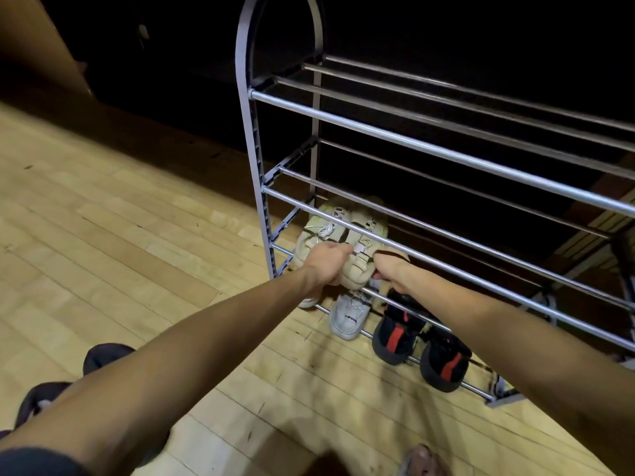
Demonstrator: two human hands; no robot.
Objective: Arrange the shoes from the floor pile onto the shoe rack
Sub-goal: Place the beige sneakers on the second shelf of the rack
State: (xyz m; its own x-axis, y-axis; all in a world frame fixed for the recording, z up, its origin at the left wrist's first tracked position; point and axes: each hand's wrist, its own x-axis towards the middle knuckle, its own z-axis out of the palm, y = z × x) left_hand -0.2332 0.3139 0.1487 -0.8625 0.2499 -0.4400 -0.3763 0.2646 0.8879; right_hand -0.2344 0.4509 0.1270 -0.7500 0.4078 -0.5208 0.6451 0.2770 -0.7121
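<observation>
Cream sneakers (343, 242) are being gripped by the left hand (326, 264) and right hand (391, 273), needing level seating at the shoe rack's (446, 149) left end.

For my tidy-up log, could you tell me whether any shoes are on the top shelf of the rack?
No, the top bars of the shoe rack are bare; the beige shoes and black-and-red shoes sit on lower tiers.
</observation>
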